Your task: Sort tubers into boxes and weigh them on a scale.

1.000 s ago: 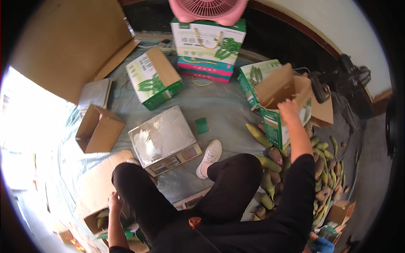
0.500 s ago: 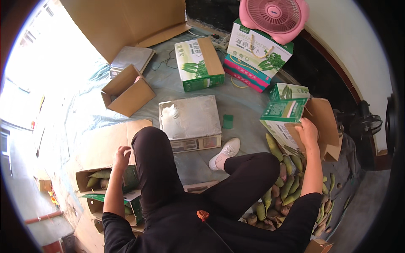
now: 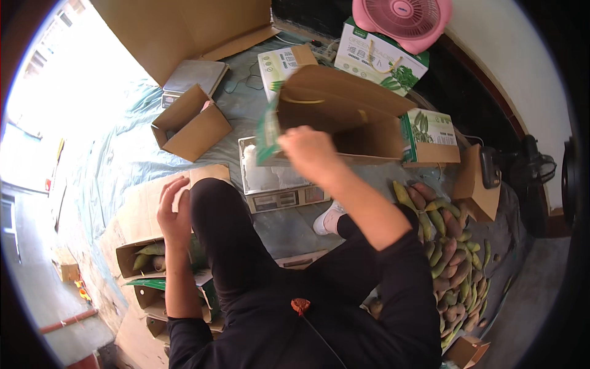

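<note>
My right hand [image 3: 310, 150] grips the edge of an open green and white cardboard box [image 3: 350, 117] and holds it in the air above a silver weighing scale [image 3: 270, 181]. The box's brown inside faces me and looks empty. My left hand [image 3: 174, 212] rests with loosely curled fingers on my left knee, holding nothing. Just below it stand open boxes [image 3: 144, 255] filled with green and purplish produce. A heap of green and purplish elongated produce [image 3: 445, 246] lies on the floor to my right.
An open brown box [image 3: 190, 126] and a second flat scale [image 3: 193, 77] lie at the back left. Printed boxes [image 3: 381, 58] and a pink fan [image 3: 402, 18] stand at the back. A large cardboard sheet [image 3: 184, 31] leans behind. A small brown box [image 3: 476, 184] sits at the right.
My right hand has lifted the green and white box from beside the produce heap and swung it left over the scale. My left hand moved from the packed boxes up onto my knee.
</note>
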The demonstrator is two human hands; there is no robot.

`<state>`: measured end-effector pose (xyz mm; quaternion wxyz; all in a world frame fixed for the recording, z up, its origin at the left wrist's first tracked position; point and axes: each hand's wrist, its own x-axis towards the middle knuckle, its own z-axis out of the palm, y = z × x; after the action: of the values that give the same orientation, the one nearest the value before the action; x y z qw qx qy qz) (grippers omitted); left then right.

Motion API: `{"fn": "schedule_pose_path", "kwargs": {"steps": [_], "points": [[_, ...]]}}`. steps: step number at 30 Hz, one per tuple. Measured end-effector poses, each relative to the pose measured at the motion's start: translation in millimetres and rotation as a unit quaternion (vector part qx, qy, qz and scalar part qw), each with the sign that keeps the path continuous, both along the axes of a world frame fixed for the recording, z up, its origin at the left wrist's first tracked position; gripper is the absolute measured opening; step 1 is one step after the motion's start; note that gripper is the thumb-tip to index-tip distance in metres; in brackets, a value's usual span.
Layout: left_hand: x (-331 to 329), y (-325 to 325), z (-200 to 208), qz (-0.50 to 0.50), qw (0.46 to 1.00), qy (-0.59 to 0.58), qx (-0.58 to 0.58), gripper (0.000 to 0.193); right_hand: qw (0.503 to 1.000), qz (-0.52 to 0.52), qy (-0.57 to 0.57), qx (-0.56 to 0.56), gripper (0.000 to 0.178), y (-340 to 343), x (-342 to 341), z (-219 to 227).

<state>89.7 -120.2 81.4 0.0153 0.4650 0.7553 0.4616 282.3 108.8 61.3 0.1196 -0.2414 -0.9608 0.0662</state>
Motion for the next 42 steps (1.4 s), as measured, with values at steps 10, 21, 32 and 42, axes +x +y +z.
{"fn": "schedule_pose_path", "kwargs": {"steps": [10,21,32,42], "points": [[71,30,-9,-0.124,0.992,-0.031,-0.016,0.025,0.995,-0.049,0.030,-0.078,0.010,-46,-54,-81],[92,53,-36,-0.140,0.983,-0.024,-0.115,0.036,0.973,-0.096,0.150,-0.150,0.021,-35,31,-22],[98,101,-52,-0.203,0.960,0.100,-0.168,0.044,0.815,-0.488,0.271,-0.154,0.022,-35,346,-57],[82,148,-99,-0.185,0.918,0.221,-0.273,0.048,0.783,-0.438,-0.366,-0.246,0.015,-309,484,-334]]}}
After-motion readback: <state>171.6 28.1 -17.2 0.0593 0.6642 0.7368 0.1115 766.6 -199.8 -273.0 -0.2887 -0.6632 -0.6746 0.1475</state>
